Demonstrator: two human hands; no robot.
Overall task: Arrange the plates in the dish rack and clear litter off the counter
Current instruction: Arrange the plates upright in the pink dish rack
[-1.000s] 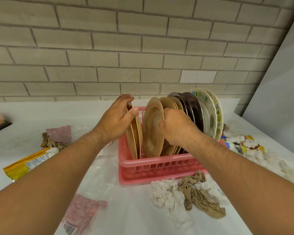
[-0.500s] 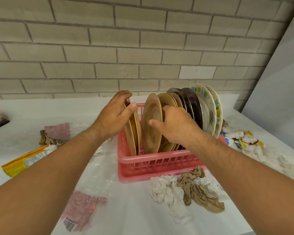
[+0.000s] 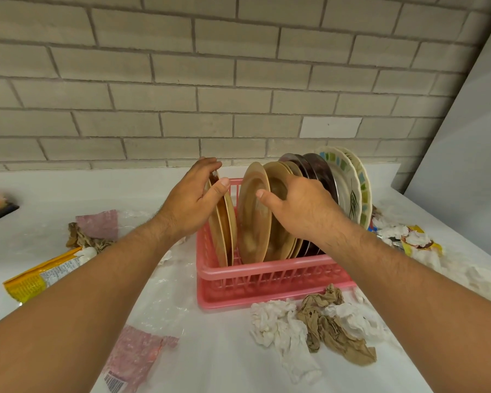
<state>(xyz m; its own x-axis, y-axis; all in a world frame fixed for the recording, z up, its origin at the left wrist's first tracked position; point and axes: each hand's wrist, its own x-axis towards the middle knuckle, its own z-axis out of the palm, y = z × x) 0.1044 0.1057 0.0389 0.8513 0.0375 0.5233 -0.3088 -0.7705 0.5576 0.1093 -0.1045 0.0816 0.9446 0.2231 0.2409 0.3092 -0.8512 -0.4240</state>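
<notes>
**Seating plates in the dish rack [image 3: 267, 276].** The left hand [image 3: 193, 202] grasps the two tan plates [image 3: 228, 231] at the rack's left end, fingers hooked over their top rims and thumb on the near face, holding them upright. The right hand [image 3: 298, 211] pinches a single tan plate [image 3: 251, 222] standing just beside them — thumb on its front, fingers curled behind it, between it and the next tan plates.

Good practice, as judged here, is to lower each plate's edge squarely into one slot, leave an even gap, and let go only once it stands unaided (the left pair looks to share a narrow space).

Behind stand dark plates [image 3: 321, 171] and, at the right end, patterned white plates [image 3: 349, 188], all on edge in the rack.

Litter lies on the surface [image 3: 224, 361] all round — crumpled white tissue [image 3: 278, 321] and brown paper [image 3: 332, 333] near the rack's front wall, a yellow wrapper [image 3: 40, 276] and pink wrapper [image 3: 136, 355] to the left, more scraps [image 3: 414, 239] to the right. None of it blocks the slots.
</notes>
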